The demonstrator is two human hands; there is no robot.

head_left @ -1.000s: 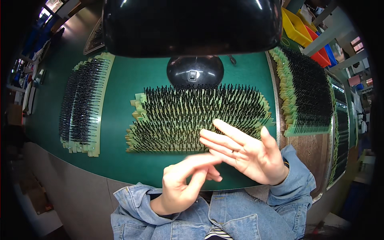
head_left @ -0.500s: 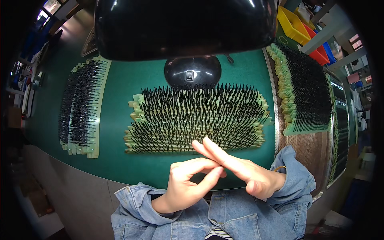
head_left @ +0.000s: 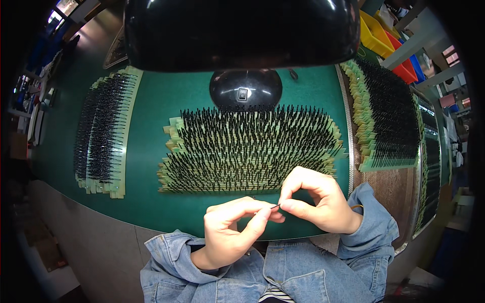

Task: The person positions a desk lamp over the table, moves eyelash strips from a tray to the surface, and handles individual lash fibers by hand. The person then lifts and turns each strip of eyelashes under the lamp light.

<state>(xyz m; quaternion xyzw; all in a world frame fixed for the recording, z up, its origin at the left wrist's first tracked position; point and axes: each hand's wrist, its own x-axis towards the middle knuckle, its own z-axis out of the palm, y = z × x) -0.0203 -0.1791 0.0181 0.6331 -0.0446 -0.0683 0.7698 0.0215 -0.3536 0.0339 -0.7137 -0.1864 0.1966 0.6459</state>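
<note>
A short, thin black pin (head_left: 275, 206) is pinched between my two hands in front of the middle bank of strips. The thumb and forefinger of my left hand (head_left: 232, 225) close on one end. My right hand (head_left: 322, 199) grips the other end with thumb and forefinger, its other fingers curled in. Just beyond my hands lie rows of pale green strips (head_left: 174, 174), closely set with upright black pins (head_left: 247, 139). My right hand covers part of their near right edge.
A black lamp head (head_left: 242, 35) overhangs the green tabletop (head_left: 156, 212), its round base (head_left: 246, 90) behind the strips. More pin-covered strips (head_left: 121, 141) lie at left. Another bank (head_left: 386, 111) sits at right on a brown tray (head_left: 381, 189). Yellow (head_left: 375, 33) and red bins (head_left: 402, 68) stand far right.
My right hand has gone from outstretched fingers touching the left fingertips to a pinch on the pin. My left hand has shifted slightly left, and the pin now shows between them.
</note>
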